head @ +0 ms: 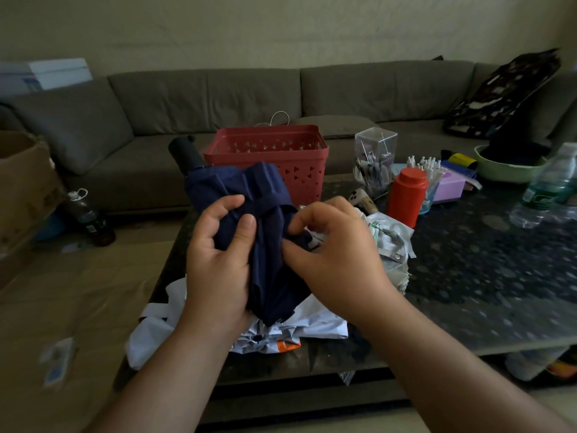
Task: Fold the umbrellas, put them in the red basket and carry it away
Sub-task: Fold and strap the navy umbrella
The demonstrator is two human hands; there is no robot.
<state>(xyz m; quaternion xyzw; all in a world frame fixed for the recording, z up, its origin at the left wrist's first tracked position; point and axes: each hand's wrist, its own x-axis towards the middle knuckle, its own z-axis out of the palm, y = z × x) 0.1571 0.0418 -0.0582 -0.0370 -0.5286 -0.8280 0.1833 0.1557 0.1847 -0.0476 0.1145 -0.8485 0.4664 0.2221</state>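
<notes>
Navy umbrella (pixel 268 245), collapsed and bunched, held up over the near edge of the dark coffee table (pixel 487 276), short of the red basket (pixel 271 157). Left hand (pixel 218 260) wrapped round the folded canopy, thumb pressing the strap flat across the pleats. Right hand (pixel 334 248) pinching the strap's loose end just beside it.

Best bet for this step, probably: keep the left grip tight so the pleats don't spring loose, pull the strap snug around the bundle, then fasten it. Can't tell what kind of fastener from here, too hidden under the fingers.

Count so far: one navy umbrella in hand, black handle (pixel 184 153) poking up toward the sofa (pixel 218 98). At least one more white umbrella (pixel 299 323) lying crumpled on the table underneath, maybe a greyish one by the right hand, hard to separate. One basket, looks empty. Further out: one red bottle (pixel 406 198), one clear plastic bottle (pixel 546 189), one green bowl (pixel 505 173).
</notes>
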